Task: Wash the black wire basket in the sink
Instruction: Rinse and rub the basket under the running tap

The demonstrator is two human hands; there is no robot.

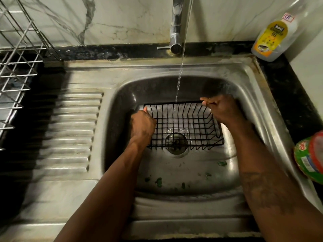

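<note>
Forearms [108, 186] reach into the sink [122, 95]. The left hand [142, 124] hides the black wire basket's [183, 123] left rim, fingers curled round it, tips unseen. The right hand [222, 110] pinches its far-right corner under running water [178, 84].

Lettering on the bottle [272, 35] and tub [308, 158] is illegible.

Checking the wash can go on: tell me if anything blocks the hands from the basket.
Nothing visible does. The left hand grips the basket by its left rim, the right hand by its far right corner, inside the sink under the running water.
</note>
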